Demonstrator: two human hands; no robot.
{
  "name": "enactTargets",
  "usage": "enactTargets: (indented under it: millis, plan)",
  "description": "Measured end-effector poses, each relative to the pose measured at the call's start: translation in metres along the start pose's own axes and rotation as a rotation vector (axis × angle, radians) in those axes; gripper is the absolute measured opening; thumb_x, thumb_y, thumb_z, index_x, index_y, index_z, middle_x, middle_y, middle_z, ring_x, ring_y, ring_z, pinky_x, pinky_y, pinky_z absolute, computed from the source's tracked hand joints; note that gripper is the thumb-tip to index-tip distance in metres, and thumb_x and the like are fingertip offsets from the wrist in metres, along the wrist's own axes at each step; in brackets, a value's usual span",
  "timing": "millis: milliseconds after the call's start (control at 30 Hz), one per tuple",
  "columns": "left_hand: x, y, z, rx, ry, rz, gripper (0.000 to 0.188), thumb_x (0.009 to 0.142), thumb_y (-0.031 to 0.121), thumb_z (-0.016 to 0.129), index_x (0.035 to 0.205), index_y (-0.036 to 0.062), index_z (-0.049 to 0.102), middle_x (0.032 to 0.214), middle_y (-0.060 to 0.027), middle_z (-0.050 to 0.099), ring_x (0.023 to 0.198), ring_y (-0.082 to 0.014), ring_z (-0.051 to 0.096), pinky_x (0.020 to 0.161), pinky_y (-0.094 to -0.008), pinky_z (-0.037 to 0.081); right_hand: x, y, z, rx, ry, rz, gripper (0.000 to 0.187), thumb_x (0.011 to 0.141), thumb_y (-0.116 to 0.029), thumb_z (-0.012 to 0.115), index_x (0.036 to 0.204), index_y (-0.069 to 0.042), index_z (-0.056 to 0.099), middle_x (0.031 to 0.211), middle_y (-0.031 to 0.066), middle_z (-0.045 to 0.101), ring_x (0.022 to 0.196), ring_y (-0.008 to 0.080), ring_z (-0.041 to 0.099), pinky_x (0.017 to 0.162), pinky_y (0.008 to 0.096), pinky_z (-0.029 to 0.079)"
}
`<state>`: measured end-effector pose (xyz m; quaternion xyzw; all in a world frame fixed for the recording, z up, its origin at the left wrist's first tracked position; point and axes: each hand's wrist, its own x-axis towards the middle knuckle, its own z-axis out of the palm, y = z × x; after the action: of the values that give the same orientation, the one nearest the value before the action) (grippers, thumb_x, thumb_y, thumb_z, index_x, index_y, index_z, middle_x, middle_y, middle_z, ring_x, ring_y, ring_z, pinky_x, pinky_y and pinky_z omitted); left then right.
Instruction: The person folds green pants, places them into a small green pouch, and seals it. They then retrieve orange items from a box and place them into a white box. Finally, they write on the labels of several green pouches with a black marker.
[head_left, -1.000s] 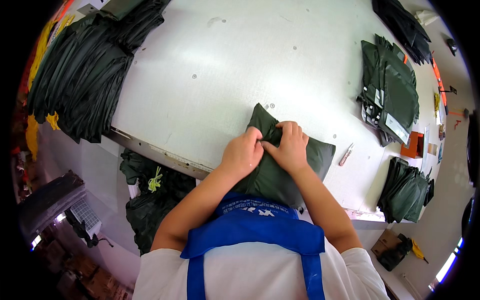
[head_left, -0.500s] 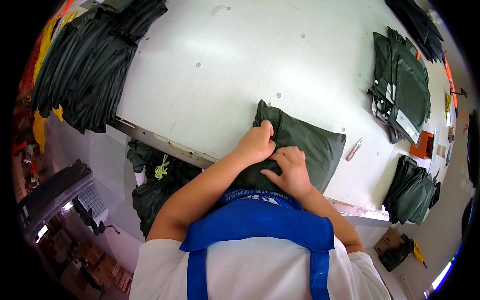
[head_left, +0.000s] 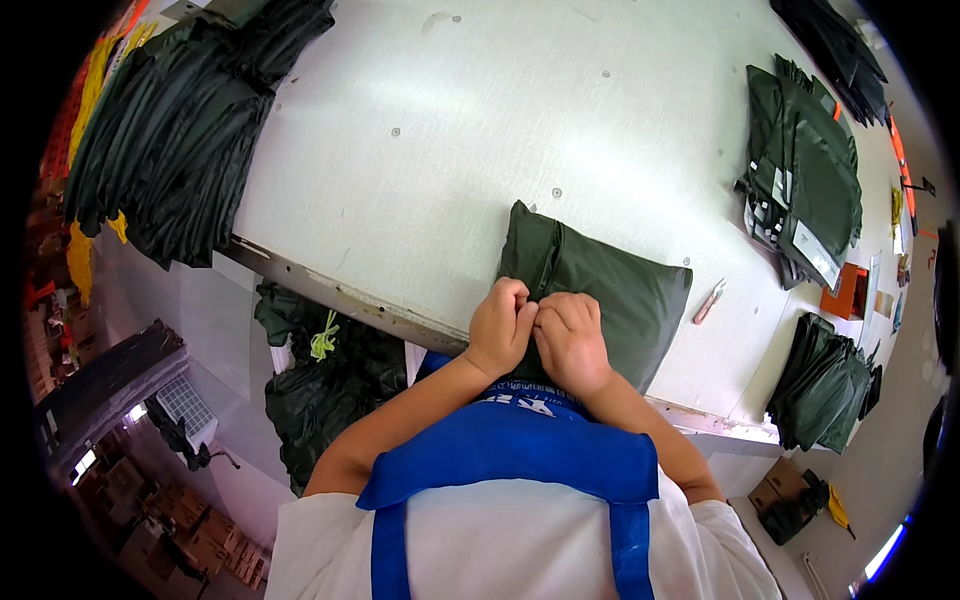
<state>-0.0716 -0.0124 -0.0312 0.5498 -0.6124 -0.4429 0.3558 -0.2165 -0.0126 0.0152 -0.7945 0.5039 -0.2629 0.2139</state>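
A dark green fabric pouch (head_left: pixel 628 298) lies flat on the near edge of the white table, with a raised seam or flap running lengthwise near its left side. My left hand (head_left: pixel 502 330) is closed in a pinch at this seam, near the pouch's middle. Right beside it, my right hand (head_left: pixel 572 342) has its fingers curled in, and its thumb and fingertips meet the left hand's at the same seam. The pinched part is hidden under the fingers. A small pair of thread snips (head_left: pixel 710 301) with reddish handles rests just right of the pouch.
Dark green folded pieces (head_left: pixel 165 140) are heaped at the table's far left. A stack of green pouches with white labels (head_left: pixel 800 175) and another green pile (head_left: pixel 822 380) stand on the right. Dark bundles (head_left: pixel 330 400) hang below the left table edge (head_left: pixel 330 292).
My left hand has come down along the seam toward me, from the pouch's far part to beside my right hand. The right hand has curled its fingers in more tightly.
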Motion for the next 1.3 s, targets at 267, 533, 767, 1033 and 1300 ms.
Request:
enactTargets:
  millis: [267, 533, 767, 1033, 1300]
  plan:
    - [-0.018, -0.007, -0.017, 0.228, -0.194, 0.268, 0.075, 0.089, 0.05, 0.056, 0.143, 0.0022, 0.036, 0.15, -0.0271, 0.025, 0.136, -0.0452, 0.028, 0.111, -0.0523, 0.022, -0.019, -0.002, -0.003, -0.007, -0.037, -0.047, 0.016, 0.07, -0.006, 0.071, 0.083, -0.008, 0.062, 0.093, 0.0059, 0.059, 0.094, 0.0242, 0.058, 0.085, 0.0416, 0.04]
    - [0.022, -0.023, -0.003, 0.075, -0.101, 0.203, 0.043, 0.099, 0.031, 0.043, 0.136, 0.0108, 0.052, 0.15, -0.031, 0.023, 0.133, -0.0481, 0.032, 0.109, -0.0496, 0.027, -0.021, -0.014, -0.005, -0.012, -0.091, -0.14, 0.019, 0.07, -0.006, 0.072, 0.085, -0.009, 0.061, 0.093, 0.0046, 0.059, 0.097, 0.0229, 0.057, 0.087, 0.0421, 0.038]
    - [-0.015, -0.023, -0.002, 0.158, -0.027, 0.219, 0.077, 0.092, 0.052, 0.052, 0.148, 0.0067, 0.027, 0.153, -0.0289, 0.02, 0.137, -0.0491, 0.025, 0.111, -0.0538, 0.02, -0.004, -0.003, -0.006, -0.106, -0.082, -0.064, 0.019, 0.074, -0.003, 0.068, 0.091, -0.007, 0.058, 0.097, 0.0059, 0.061, 0.102, 0.027, 0.057, 0.088, 0.0423, 0.038]
    - [-0.029, 0.023, -0.023, 0.479, -0.019, 0.208, 0.031, 0.069, 0.03, 0.077, 0.083, 0.0111, 0.058, 0.083, -0.0022, 0.053, 0.083, -0.0247, 0.051, 0.076, -0.0413, 0.032, 0.001, 0.006, -0.003, -0.096, 0.041, -0.086, 0.019, 0.075, -0.007, 0.068, 0.089, -0.008, 0.056, 0.091, 0.0034, 0.061, 0.102, 0.0251, 0.057, 0.088, 0.0402, 0.038]
    - [-0.019, 0.026, -0.012, 0.518, -0.049, 0.169, 0.011, 0.078, 0.016, 0.067, 0.08, 0.0104, 0.057, 0.077, -0.0053, 0.055, 0.078, -0.0245, 0.054, 0.075, -0.0392, 0.033, 0.007, 0.006, -0.002, -0.193, -0.007, -0.147, 0.017, 0.076, -0.008, 0.067, 0.088, -0.008, 0.055, 0.091, 0.0036, 0.06, 0.103, 0.0263, 0.055, 0.088, 0.0413, 0.037]
